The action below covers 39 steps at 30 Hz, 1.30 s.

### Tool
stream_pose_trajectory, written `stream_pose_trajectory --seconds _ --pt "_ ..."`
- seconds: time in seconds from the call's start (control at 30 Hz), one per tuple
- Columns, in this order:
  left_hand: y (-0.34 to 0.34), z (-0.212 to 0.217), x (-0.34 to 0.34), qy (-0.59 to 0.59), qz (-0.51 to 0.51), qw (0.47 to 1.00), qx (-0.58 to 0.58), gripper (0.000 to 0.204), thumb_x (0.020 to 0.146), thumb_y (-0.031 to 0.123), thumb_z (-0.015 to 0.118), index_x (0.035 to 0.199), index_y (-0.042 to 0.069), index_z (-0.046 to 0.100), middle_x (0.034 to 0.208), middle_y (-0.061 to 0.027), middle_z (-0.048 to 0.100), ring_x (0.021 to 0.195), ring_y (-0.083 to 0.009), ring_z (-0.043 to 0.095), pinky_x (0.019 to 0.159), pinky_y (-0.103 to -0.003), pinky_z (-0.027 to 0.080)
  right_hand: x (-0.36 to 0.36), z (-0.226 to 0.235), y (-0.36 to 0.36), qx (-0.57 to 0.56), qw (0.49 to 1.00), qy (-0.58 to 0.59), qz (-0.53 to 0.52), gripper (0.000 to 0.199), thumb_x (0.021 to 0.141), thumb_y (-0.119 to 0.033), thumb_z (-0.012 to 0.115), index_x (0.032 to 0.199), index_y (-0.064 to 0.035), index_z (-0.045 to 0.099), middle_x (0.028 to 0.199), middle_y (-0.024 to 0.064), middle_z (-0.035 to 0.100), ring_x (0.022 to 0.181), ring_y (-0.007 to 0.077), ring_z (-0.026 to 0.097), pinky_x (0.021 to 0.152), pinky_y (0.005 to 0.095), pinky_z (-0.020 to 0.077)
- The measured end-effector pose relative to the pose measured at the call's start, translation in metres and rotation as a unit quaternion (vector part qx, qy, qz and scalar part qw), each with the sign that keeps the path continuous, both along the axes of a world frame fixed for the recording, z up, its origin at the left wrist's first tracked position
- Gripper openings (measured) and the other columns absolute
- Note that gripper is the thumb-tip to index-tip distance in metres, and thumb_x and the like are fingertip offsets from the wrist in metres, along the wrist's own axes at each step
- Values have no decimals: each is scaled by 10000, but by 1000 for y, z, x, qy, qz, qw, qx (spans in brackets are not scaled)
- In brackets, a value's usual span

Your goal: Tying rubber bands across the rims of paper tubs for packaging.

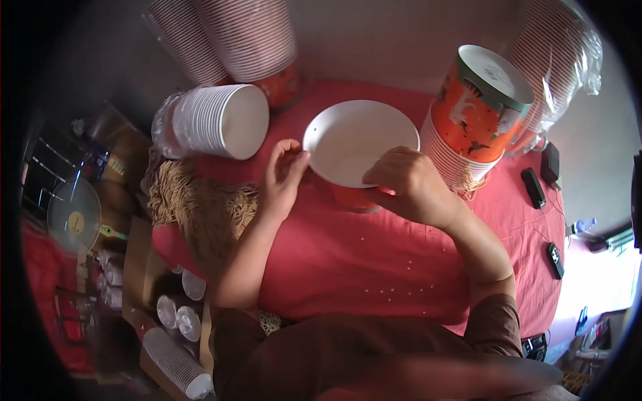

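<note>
A white paper bowl [358, 137] with an orange outer wall stands upright on the red tablecloth [374, 260]. My left hand [284, 177] pinches its left rim between thumb and fingers. My right hand [408, 184] grips the near right rim and partly hides the bowl's orange side. The inside of the bowl is plain white with nothing in it.
A stack of white bowls [210, 120] lies on its side at the left. An upside-down orange stack [478, 117] stands at the right. Wrapped stacks [234, 40] line the back. Two dark remotes [533, 187] lie at the right edge. Several small cups [180, 314] sit below left.
</note>
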<state>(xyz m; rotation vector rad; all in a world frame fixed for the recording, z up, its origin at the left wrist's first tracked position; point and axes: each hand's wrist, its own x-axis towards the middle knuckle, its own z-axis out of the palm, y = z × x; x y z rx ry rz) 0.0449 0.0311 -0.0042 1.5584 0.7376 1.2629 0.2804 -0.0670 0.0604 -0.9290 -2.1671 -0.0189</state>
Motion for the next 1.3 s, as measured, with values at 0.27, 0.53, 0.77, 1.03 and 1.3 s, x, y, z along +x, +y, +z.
stream_pose_trajectory --seconds 0.27,0.53,0.77,1.03,1.3 --pt "-11 21 -5 128 -1 958 258 227 938 99 651 1152 31 621 1347 -146 515 1128 -240 569 914 -337 489 7 1 2 -50 999 5 -11 165 731 -150 772 827 -72 662 761 68 661 761 290 659 734 410 518" --pt "5 15 -14 188 -69 913 354 376 807 301 821 968 33 611 1192 -137 574 1085 -282 571 904 -396 482 5 2 -7 -109 993 -44 3 177 726 -59 768 871 -54 667 832 87 656 860 286 651 862 428 518" --pt "29 13 -29 172 -33 921 347 642 768 649 739 860 39 558 1160 -164 592 1077 -307 579 902 -412 479 33 16 1 -80 985 -122 -87 163 785 -98 754 926 -112 671 992 17 657 1153 206 579 1173 593 256" --pt "13 17 -18 130 38 916 378 189 948 136 631 1071 -8 648 1196 -163 652 971 -255 650 818 -325 513 24 8 3 -126 989 -69 -42 166 772 -108 770 902 -104 667 850 5 670 939 192 655 1166 576 278" --pt "-6 16 -7 184 -7 882 433 281 823 179 777 1004 36 616 1028 -130 629 849 -277 649 704 -349 539 14 -9 9 -109 993 -31 -19 142 768 -75 770 872 -93 674 803 8 657 866 194 650 1132 516 347"
